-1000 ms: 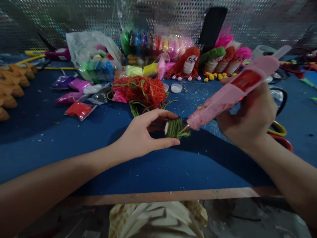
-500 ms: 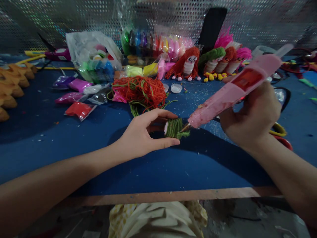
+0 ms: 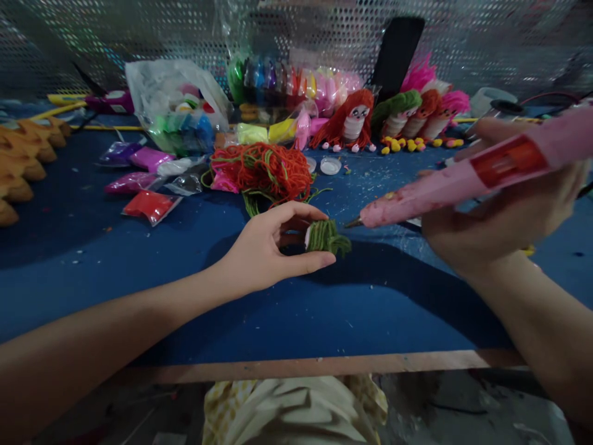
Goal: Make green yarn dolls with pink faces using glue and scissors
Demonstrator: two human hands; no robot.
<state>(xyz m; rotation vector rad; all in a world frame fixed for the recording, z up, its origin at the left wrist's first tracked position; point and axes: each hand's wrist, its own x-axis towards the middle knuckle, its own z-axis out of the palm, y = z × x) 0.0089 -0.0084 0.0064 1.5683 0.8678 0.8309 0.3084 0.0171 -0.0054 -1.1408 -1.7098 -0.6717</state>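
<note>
My left hand (image 3: 282,244) grips a small piece wrapped in green yarn (image 3: 327,238) between thumb and fingers, just above the table. A white end of the piece shows on its palm side, and loose green strands stick out on the right. In my right hand (image 3: 500,216) is a pink hot glue gun (image 3: 435,191) with a red window, its fingers wrapped round the handle. The metal nozzle points left and stands a little apart from the yarn. Beyond my left hand lies a tangle of orange and green yarn (image 3: 266,170).
Yarn-haired dolls (image 3: 354,123) stand at the back right before a black phone (image 3: 398,52). Clay packets (image 3: 151,206) and a plastic bag (image 3: 173,93) lie at the back left. An orange egg tray (image 3: 28,161) is far left. The blue table's wooden edge (image 3: 324,364) runs in front.
My right hand has drawn the glue gun right, and its nozzle has left the green yarn. The loose strands now hang more to the right; my left hand has barely moved.
</note>
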